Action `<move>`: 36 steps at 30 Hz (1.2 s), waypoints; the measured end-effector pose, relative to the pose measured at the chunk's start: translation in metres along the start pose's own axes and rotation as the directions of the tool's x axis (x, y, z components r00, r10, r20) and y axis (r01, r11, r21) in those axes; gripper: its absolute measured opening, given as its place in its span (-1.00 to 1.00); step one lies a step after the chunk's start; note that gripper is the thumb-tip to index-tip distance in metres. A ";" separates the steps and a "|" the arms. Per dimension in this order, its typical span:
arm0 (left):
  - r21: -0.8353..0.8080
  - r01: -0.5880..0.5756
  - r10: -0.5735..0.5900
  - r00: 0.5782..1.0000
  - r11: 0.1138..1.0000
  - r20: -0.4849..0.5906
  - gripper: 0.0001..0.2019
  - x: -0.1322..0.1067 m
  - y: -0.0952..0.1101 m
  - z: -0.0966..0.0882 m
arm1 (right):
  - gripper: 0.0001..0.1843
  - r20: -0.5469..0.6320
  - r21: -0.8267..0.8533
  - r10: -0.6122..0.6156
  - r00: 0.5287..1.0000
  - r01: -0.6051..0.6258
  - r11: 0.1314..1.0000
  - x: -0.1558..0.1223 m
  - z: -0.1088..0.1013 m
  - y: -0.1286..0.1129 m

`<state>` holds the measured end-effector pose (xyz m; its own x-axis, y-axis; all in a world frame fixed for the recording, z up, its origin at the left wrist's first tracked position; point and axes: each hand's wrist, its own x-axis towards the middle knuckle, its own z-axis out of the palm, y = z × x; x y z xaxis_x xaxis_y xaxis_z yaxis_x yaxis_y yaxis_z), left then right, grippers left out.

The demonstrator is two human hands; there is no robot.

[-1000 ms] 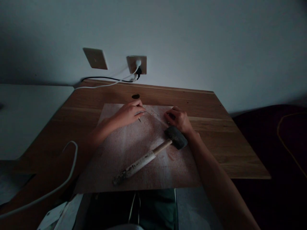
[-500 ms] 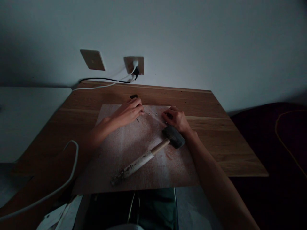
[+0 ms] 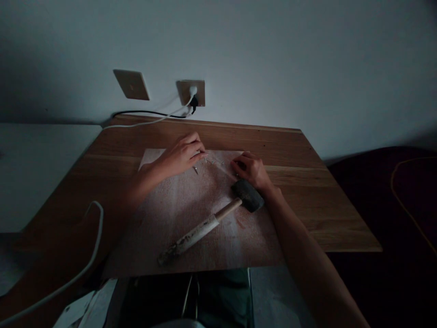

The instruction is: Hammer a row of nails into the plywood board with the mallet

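Reddish board (image 3: pixel 177 209) underneath, shifted the left hand (image 3: pixel 184 153) slightly since half a second ago, exposing a small metal fastener (image 3: pixel 205 160) beneath the fingertips; read that as careful positioning by hand, with the mallet (image 3: pixel 205 227) left lying on the board. Held left thumb and fingers nearly together, seemingly pinching the fastener. Curled the right hand (image 3: pixel 251 168) low over the board, beside the mallet; could not tell whether gripping anything.

A wooden table (image 3: pixel 317 196) carries a thin board (image 3: pixel 191 196), whose near edge juts past the table's. On the board are a dark-headed mallet (image 3: pixel 209 223), handle toward the near left, and, farther off, small metal pieces (image 3: pixel 223 162).
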<state>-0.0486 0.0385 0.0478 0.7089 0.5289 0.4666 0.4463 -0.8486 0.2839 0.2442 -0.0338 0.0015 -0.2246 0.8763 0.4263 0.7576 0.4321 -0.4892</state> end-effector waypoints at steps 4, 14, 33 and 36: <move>0.010 -0.023 0.022 0.993 1.000 0.120 -0.77 -0.011 0.004 0.004 | -0.74 -0.001 0.005 -0.015 1.000 0.015 1.000 -0.001 0.001 0.001; -0.025 -0.050 0.053 0.990 0.998 0.131 -0.83 0.006 0.004 0.025 | -0.74 -0.020 -0.020 -0.022 1.000 0.022 1.000 0.000 0.002 0.002; 0.159 -0.098 0.080 0.990 0.982 0.119 -0.84 0.017 0.010 0.032 | -0.74 0.010 -0.020 0.004 1.000 -0.004 1.000 0.001 -0.001 -0.001; 0.111 -0.069 0.061 0.995 0.991 0.079 -0.84 0.020 0.012 0.027 | -0.75 0.010 -0.018 0.003 1.000 -0.003 1.000 0.001 -0.001 -0.001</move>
<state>-0.0144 0.0390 0.0379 0.7758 0.4753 0.4151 0.4537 -0.8773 0.1565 0.2440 -0.0339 0.0032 -0.2281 0.8798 0.4171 0.7691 0.4255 -0.4769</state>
